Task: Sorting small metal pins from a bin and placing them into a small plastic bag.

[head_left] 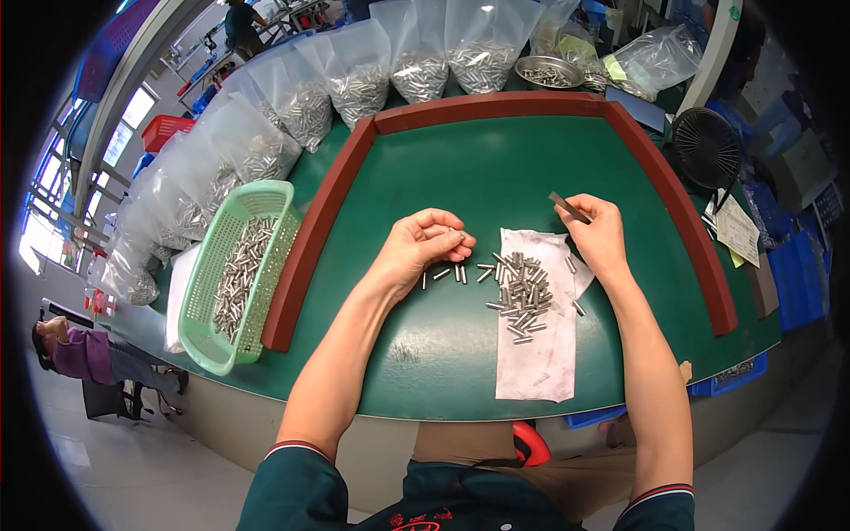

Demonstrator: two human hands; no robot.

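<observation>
While the metal pins [524, 292] lie heaped: the white cloth [536, 376] beneath them probably limits rolling and shields both pins and surface from scratches.
Heap position: centred on the upper part of the cloth, between the two hands and slightly nearer the body.
Left hand [434, 239]: fingers curled, thumb drawn to the index finger. A glint shows near the tips; whether a pin is gripped cannot be told.
Pins below left hand: a few lie on the green tabletop [416, 380], off the cloth, apparently kept apart from the heap within fingertip reach.
Right hand [599, 234]: closed on a dark flat strip [569, 209], pinched between thumb and fingers. The free end points away from the body and leftward, a hold that likely leaves it clear of the palm.
Left forearm [341, 350]: crosses the front edge, slanting inward; wrist bent toward the centre.
Right forearm [653, 380]: nearly upright in view, leaning slightly left toward the hand.
Red-brown rail [496, 108]: borders the far side and both flanks, presumably to contain stray pins.
Green basket [211, 352]: stands outside the left rail, holding more pins, seemingly to keep the working area free.
</observation>
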